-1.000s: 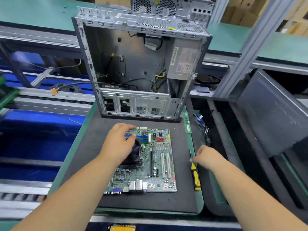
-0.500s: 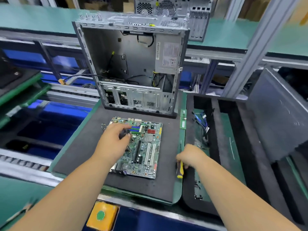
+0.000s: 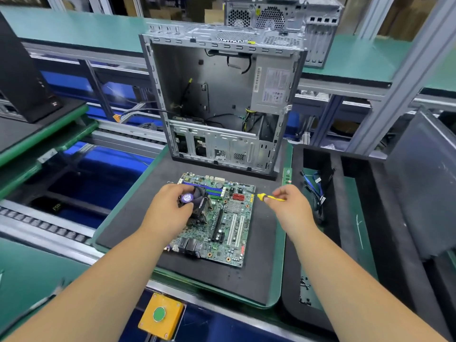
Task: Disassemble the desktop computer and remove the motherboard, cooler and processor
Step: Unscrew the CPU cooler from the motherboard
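A green motherboard (image 3: 229,225) lies flat on the black mat (image 3: 138,211), in front of the opened computer case (image 3: 222,99) that stands upright with its inside bare. My left hand (image 3: 167,211) grips the black cooler (image 3: 199,203) with its fan, which sits on the board's left part. My right hand (image 3: 291,208) holds a yellow-handled screwdriver (image 3: 267,197) above the board's right edge, its tip pointing left toward the red heatsink. The processor is hidden under the cooler.
A black foam tray (image 3: 345,218) with blue cables (image 3: 313,186) lies to the right, beside a grey side panel (image 3: 424,183). A memory stick (image 3: 286,175) rests at the mat's right edge. A yellow box with a green button (image 3: 160,315) sits at the front. Rollers run along the left.
My right hand has picked the screwdriver up from the mat's right edge and raised it over the board. My left hand stays on the cooler.
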### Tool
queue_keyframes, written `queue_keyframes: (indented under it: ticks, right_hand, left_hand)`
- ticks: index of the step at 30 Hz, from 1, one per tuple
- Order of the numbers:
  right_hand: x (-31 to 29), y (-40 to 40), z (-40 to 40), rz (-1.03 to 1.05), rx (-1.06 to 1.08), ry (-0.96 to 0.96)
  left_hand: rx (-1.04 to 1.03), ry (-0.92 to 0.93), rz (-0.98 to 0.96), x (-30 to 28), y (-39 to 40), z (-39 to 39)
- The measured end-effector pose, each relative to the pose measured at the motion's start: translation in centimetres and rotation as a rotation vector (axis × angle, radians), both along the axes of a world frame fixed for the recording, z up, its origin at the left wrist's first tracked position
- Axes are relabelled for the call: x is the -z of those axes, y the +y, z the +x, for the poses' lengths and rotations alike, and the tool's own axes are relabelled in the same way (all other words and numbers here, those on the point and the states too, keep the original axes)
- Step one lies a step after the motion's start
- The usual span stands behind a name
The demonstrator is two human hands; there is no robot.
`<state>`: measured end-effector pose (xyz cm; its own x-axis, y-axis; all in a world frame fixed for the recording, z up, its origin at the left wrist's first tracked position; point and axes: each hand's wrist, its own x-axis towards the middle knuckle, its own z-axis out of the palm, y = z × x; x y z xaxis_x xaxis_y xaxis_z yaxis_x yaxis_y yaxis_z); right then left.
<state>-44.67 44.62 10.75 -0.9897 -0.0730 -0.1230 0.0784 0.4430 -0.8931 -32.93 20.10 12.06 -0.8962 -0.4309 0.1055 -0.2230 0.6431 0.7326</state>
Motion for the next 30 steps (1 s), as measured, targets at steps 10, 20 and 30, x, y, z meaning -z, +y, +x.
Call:
queue_keyframes:
  ticks: [10,20,30]
  right_hand:
    - [-3.8,-5.4,0.6,-0.178,-0.055,0.222]
    - [-4.4,-10.4,0.3,-0.032,-0.192,0.294]
    - [-4.1,-11.3,0.4,0.089,-0.209,0.340]
  left_hand:
    - [0.390,-0.196,-0.418,1.6,-3.9,-4.0]
    - [0.633,-0.352,-0.768,3.8,-4.7,-7.6]
    - [0.613,-0.363,-0.780,3.6,-4.4,-7.9]
